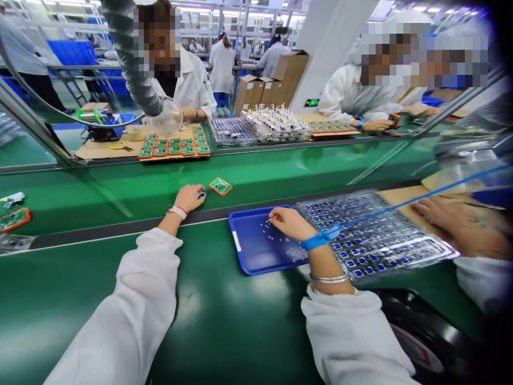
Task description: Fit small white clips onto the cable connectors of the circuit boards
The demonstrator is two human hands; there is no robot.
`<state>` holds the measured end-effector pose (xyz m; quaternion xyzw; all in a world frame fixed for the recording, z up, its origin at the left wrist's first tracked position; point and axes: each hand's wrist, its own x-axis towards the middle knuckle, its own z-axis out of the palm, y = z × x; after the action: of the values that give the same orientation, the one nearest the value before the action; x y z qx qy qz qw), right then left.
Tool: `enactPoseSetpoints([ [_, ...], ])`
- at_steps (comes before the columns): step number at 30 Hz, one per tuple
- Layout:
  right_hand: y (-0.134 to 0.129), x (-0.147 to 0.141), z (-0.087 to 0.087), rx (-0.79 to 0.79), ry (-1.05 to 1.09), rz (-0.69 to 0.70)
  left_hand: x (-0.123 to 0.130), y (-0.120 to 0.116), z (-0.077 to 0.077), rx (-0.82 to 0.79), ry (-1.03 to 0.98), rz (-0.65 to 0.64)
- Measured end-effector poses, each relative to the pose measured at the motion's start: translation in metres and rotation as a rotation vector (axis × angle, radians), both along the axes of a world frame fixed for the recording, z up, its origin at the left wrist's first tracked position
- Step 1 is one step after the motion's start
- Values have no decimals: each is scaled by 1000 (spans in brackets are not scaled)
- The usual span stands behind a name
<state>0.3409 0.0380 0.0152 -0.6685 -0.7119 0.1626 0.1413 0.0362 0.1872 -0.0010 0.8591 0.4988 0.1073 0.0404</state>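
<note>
Out over the green conveyor belt [176, 176], my left hand [189, 199] is closed with a small dark-and-white part [201, 194] at its fingertips. Just beyond those fingers a green circuit board [220, 186] with an orange edge lies on the belt. My right hand [292, 222], wearing a blue wrist strap [320, 239], is above a shallow blue tray [250, 263]. Its thumb and finger are pinched together; whatever they hold is too small to make out. Tiny whitish clear pieces [295, 252] are scattered in the tray.
A clear plastic tray [360, 230] of small blue-faced parts lies right of the blue tray. Beside it rests a co-worker's hand [460, 219]. Across the belt are rows of circuit boards [175, 144]. A black round object [420, 326] sits at lower right.
</note>
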Motion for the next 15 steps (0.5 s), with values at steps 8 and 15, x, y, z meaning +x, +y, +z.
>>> enactPoseSetpoints([
  [8,-4,11,2,12,-61,-22,-71,3,11,189,-17,292],
  [15,0,4,-5,54,-66,10,-46,-11,-2,95,-156,366],
])
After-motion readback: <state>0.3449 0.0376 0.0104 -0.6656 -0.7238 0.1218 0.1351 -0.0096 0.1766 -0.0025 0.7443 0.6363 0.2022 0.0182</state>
